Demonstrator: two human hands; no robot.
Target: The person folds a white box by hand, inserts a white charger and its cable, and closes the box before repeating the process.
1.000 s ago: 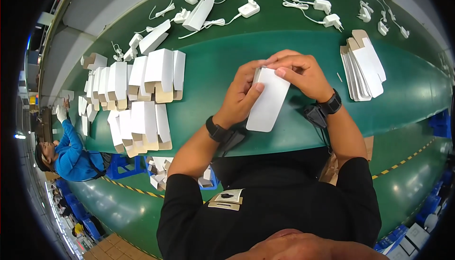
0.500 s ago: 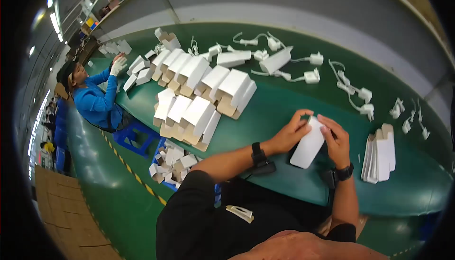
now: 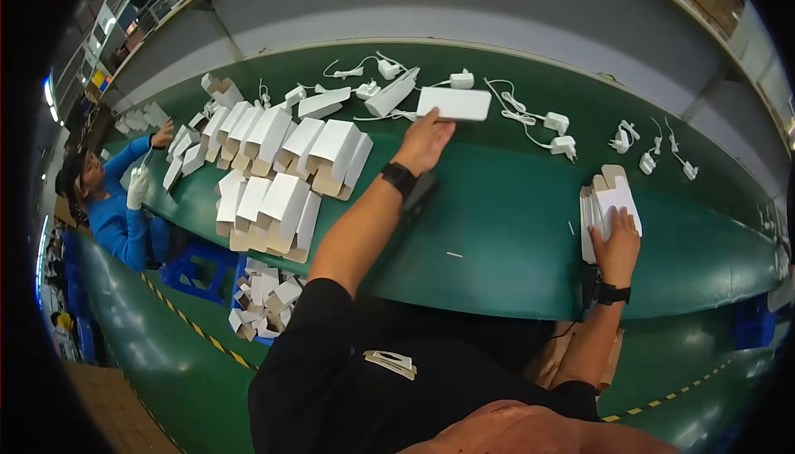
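A closed white box [image 3: 466, 105] is in my left hand [image 3: 426, 141], held at its left end near the back of the green table. White chargers with cables lie around and behind it. My right hand [image 3: 615, 247] rests on a stack of flat folded white cartons [image 3: 613, 193] at the right. Its fingers are spread over the top carton, with the thumb apart at the left side. Whether it grips that carton is not plain. Several open-ended white boxes [image 3: 281, 206] stand in rows left of my left arm.
Chargers [image 3: 556, 123] lie along the back of the green table [image 3: 497, 197], below a grey panel. A blue crate of small white carton pieces [image 3: 265, 297] stands by the table's front edge. At far left, a co-worker in blue [image 3: 120, 197] reaches toward more boxes.
My hands have parted. The left has carried the white box leftward to the back of the table, while the right has let go of it and reached the flat cartons. The view has shifted.
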